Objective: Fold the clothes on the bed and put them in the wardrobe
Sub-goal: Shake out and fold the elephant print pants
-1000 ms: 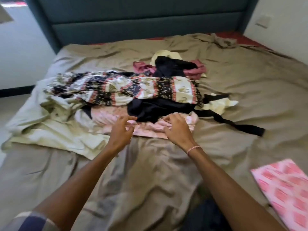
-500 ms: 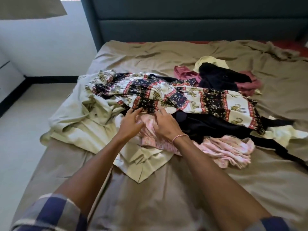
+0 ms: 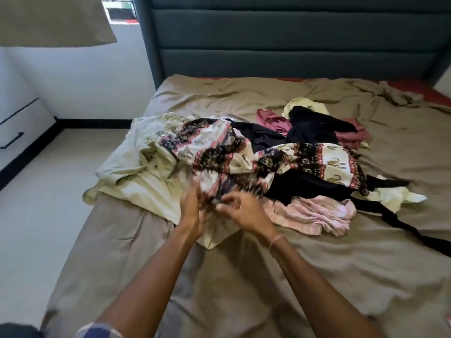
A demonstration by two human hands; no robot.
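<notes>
- The bed (image 3: 244, 276) wears a rumpled olive-brown sheet, creased all over. At the far right corner it has pulled back off a red layer (image 3: 419, 90).
- Behind it stands a padded teal headboard (image 3: 268, 37) with horizontal channels. A white drawer unit (image 3: 17, 128) with dark bar handles sits at the far left, beside pale floor (image 3: 36, 203).
- The clothes lie in a loose heap across the middle of the bed, none folded.
- The patterned garment (image 3: 244, 154) is thin cloth in cream, black and red bands with small elephants. It drapes over a black garment (image 3: 305, 186) and overlaps a pale green garment (image 3: 136, 172) spread to the left.
- A crinkled pink garment (image 3: 314, 213) is bunched at the near right, partly tucked under the black one. A black strap (image 3: 415, 237) trails off to the right.
- Farther back a second black piece (image 3: 317, 123) covers a maroon garment (image 3: 351, 136) and a pale yellow one (image 3: 302, 104).
- The hands meet at the near edge of the patterned garment, where the cloth is smeared by motion.
- The right hand (image 3: 240, 211) has its fingers curled and pinches that blurred edge — a thin bracelet (image 3: 277, 240) circles its wrist.
- The left hand (image 3: 191, 208) is seen edge-on against the same cloth — whether it grips cannot be told.
</notes>
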